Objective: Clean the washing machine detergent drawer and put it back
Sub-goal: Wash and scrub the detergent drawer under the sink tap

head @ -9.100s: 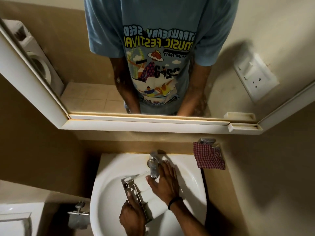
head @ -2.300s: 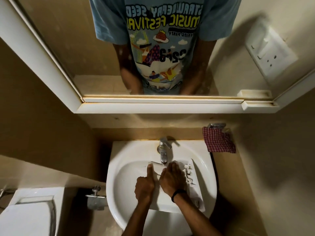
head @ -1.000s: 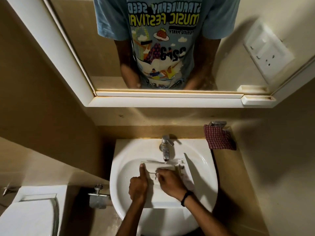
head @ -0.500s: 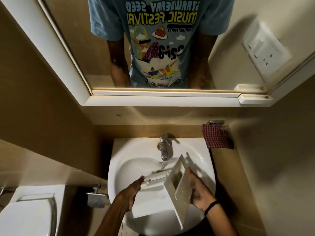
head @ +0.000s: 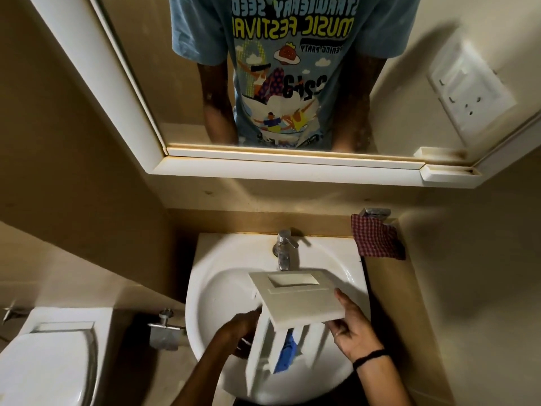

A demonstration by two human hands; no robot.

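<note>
Hands [head: 241, 328] [head: 354, 332], two, grip one drawer [head: 298, 300]; one sink [head: 218, 291].

Detergent drawer [head: 295, 300] up front: matt off-white plastic, its face panel smooth, and a blue plastic insert [head: 288, 354] shows between the pale ribs. The sink [head: 222, 288] gleams, glossy glazed white ceramic. The tap [head: 282, 250] is polished chrome metal, bright highlights. The red checked cloth [head: 376, 241] looks woven, soft, matt. Mirror [head: 181, 98] glass reads speckled; the toilet lid [head: 49, 367] is smooth, shiny plastic.
</note>
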